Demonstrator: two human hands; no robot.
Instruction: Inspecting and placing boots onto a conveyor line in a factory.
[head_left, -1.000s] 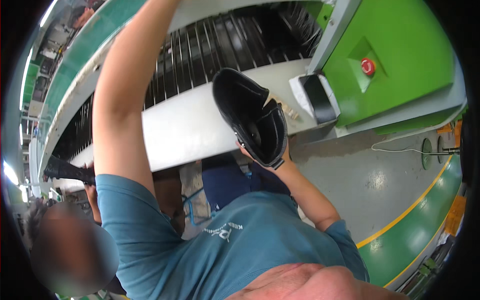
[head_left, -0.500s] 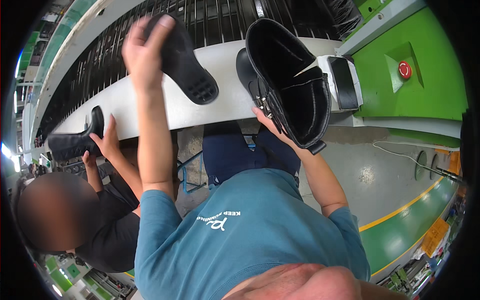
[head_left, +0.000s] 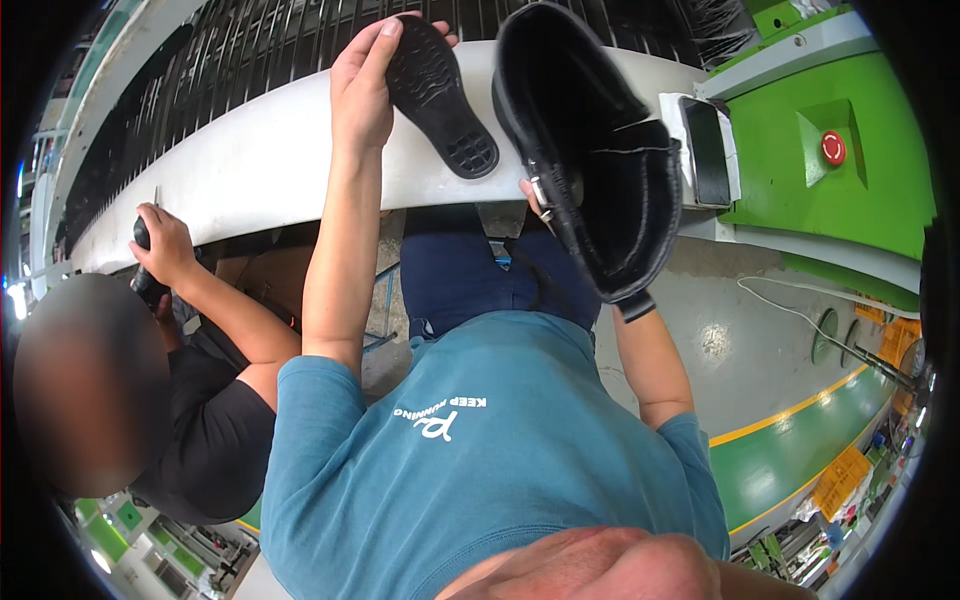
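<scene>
Two things have come closer together over the last second: the left hand [head_left: 362,95] now grips a black insole [head_left: 442,95] just beside the mouth of the black boot [head_left: 590,150]. The right hand [head_left: 530,195], mostly hidden, clasps the boot above the white conveyor [head_left: 250,160], so the insole looks ready to go in.

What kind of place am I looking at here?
Probably a footwear factory line: a long white conveyor, a green machine housing with a red stop button, and yellow-lined floor lanes. The left hand holds a black insole.
</scene>
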